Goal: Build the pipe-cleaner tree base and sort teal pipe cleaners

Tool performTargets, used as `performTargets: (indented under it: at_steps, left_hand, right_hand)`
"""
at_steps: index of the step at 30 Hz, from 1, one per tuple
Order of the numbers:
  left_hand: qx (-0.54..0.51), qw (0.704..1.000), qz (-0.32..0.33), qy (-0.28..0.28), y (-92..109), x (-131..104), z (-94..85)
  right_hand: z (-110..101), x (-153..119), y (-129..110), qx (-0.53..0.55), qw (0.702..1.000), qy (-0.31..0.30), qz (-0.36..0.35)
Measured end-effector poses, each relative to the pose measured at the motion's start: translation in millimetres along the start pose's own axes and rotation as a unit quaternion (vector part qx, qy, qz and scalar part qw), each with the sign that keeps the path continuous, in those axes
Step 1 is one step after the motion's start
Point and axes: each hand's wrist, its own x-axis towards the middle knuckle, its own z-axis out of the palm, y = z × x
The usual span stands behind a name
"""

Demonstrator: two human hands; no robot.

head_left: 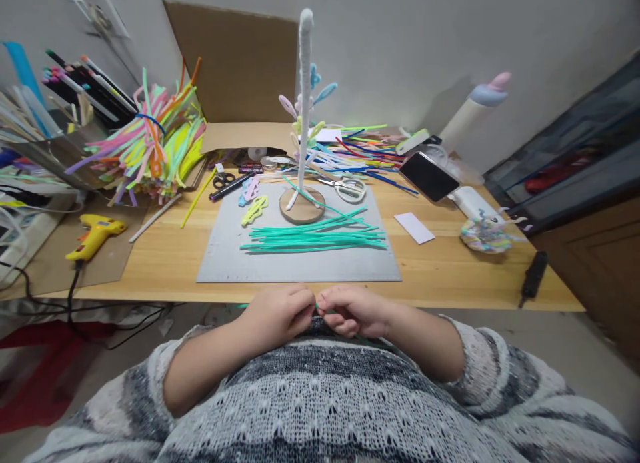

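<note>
My left hand and my right hand meet at the table's front edge, close to my body. Both have their fingers pinched on a thin green pipe cleaner. One end of it sticks out left of my left hand; a bit of green shows between the fingertips, and most of it is hidden. Just beyond, a bundle of green pipe cleaners lies on the grey mat. Behind the bundle stands a white fuzzy-wrapped stem on a round wooden base, with pastel loops around it.
Scissors, a yellow looped piece and a black pen lie around the mat. At left are a yellow glue gun with its cord and a large pipe-cleaner bunch. A phone and white card are at right.
</note>
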Motion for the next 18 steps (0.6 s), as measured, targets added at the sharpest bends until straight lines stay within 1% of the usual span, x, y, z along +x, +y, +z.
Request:
performTargets:
  at_steps: [2, 4, 6, 8, 11, 14, 16, 18]
  left_hand:
    - [0.07, 0.997, 0.037, 0.019, -1.9, -1.2, 2.0]
    - [0.109, 0.992, 0.048, 0.035, -4.1, -1.7, 5.1]
    - [0.125, 0.99, 0.042, 0.048, -5.5, -1.4, 7.9]
    - [0.119, 0.991, 0.028, 0.049, -5.4, -0.5, 9.4]
    - [0.074, 0.997, -0.007, 0.034, -3.3, 1.7, 9.5]
    - [-0.01, 0.998, -0.059, 0.016, -1.0, 3.5, 9.8]
    - [-0.082, 0.992, -0.098, 0.006, -0.6, 4.1, 11.1]
    - [-0.173, 0.974, -0.147, -0.007, -1.7, 4.5, 13.0]
  right_hand:
    - [-2.5, 1.6, -0.6, 0.046, 0.998, -0.037, 0.038]
    - [-3.4, 2.9, -0.9, 0.06, 0.996, -0.043, 0.048]
    - [-2.2, 3.8, -0.7, 0.055, 0.997, -0.023, 0.04]
    - [0.9, 4.7, 0.4, 0.033, 0.999, 0.015, 0.019]
    - [6.3, 6.8, 3.5, -0.02, 0.995, 0.091, -0.036]
    - [9.4, 8.5, 6.8, -0.108, 0.976, 0.162, -0.1]
    - [9.3, 8.1, 8.1, -0.205, 0.95, 0.183, -0.149]
    - [7.9, 5.7, 8.5, -0.318, 0.907, 0.183, -0.206]
